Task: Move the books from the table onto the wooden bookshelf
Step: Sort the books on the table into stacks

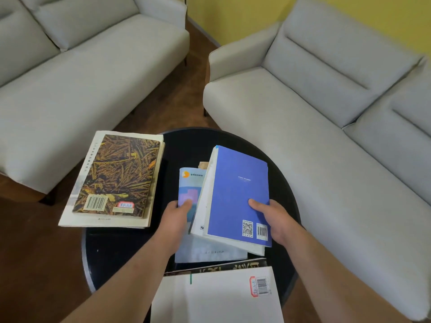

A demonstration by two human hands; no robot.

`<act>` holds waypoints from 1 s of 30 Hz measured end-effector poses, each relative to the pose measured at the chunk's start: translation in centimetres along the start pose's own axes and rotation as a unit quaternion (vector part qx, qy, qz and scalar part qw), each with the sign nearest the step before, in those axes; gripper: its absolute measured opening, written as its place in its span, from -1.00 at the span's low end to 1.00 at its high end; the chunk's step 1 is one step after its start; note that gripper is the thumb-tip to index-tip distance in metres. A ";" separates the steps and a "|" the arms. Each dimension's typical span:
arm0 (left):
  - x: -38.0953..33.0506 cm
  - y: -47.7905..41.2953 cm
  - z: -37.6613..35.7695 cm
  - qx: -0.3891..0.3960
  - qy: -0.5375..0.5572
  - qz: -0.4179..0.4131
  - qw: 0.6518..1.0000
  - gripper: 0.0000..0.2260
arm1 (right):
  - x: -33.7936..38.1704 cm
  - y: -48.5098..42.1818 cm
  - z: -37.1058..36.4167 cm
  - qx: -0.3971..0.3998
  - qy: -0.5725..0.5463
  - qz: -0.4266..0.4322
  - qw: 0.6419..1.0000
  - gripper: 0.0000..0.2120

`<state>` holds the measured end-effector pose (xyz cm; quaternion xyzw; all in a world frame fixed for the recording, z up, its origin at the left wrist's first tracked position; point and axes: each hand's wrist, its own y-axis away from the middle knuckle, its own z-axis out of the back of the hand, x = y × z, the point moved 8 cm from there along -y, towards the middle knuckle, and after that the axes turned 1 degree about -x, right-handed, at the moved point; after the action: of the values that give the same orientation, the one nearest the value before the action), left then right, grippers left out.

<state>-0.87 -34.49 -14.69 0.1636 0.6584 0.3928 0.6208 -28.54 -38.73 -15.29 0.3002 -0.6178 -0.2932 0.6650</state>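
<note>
A round black table (186,145) carries several books. My right hand (272,217) grips the right edge of a blue book (238,192), thumb on its cover, tilting it up together with a white book (203,206) beneath it. My left hand (177,213) holds a light blue book (189,185) lying under them, thumb on its cover. To the left, a book with a brown wheat-pattern cover (119,176) rests on a larger cream book (70,213) that overhangs the table edge. A white book (221,299) with a barcode lies nearest me. The bookshelf is out of view.
Two pale grey sofas stand beyond the table, one sofa (70,78) at the left and another sofa (326,113) at the right, with a strip of brown wooden floor (177,94) between them. A yellow wall (233,15) is behind.
</note>
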 end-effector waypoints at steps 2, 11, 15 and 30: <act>-0.6 -0.3 -0.5 0.005 0.004 -0.002 1.000 -0.83 | 0.4 -0.2 0.9 -0.001 -0.024 0.003 1.000 -0.57; -4.1 -0.7 -3.6 -0.025 -0.082 -0.060 0.995 -0.90 | 2.7 0.3 3.4 0.003 0.002 0.056 0.998 -0.60; -3.6 -1.0 -3.2 -0.018 -0.159 -0.030 0.987 -0.67 | 2.3 1.0 0.3 0.049 0.065 0.069 0.994 -0.61; -3.1 -0.8 -5.1 0.179 0.003 -0.007 0.984 -0.78 | 0.9 0.9 -1.1 0.094 -0.106 -0.009 0.990 -0.63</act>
<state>-4.93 -38.78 -13.52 0.2665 0.7210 0.2645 0.5824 -27.41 -38.79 -14.04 0.3341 -0.7070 -0.2698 0.5619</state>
